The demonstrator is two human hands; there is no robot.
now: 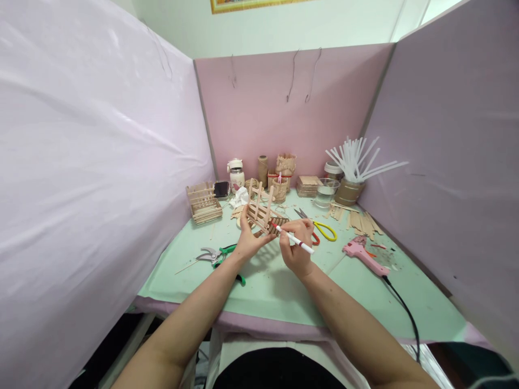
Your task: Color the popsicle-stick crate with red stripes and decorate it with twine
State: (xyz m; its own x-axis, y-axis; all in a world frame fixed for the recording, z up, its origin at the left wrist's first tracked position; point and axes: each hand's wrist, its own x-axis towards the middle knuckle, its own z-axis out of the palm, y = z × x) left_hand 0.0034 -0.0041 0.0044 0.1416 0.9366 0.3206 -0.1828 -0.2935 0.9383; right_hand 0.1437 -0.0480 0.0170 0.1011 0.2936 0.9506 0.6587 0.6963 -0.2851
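Observation:
A small frame built from wooden craft sticks point(259, 209) is tilted above the middle of the table. My left hand point(248, 240) grips its near left side, thumb up along the sticks and fingers underneath. Between the fingers of my right hand point(298, 248) is a white marker pen point(300, 242) with a red tip end, which points at the lower right part of the stick frame. Whether the tip touches the wood I cannot tell. Just behind my right hand lie scissors point(324, 230) with yellow and red handles.
Green-handled pruning shears point(211, 256) lie left of my forearm. A pink glue gun point(365, 256) with a black cord rests at right. Loose craft sticks point(363, 222), a jar of white glue sticks point(349, 190), a water bowl point(325, 192) and a stick basket point(205, 208) stand farther back.

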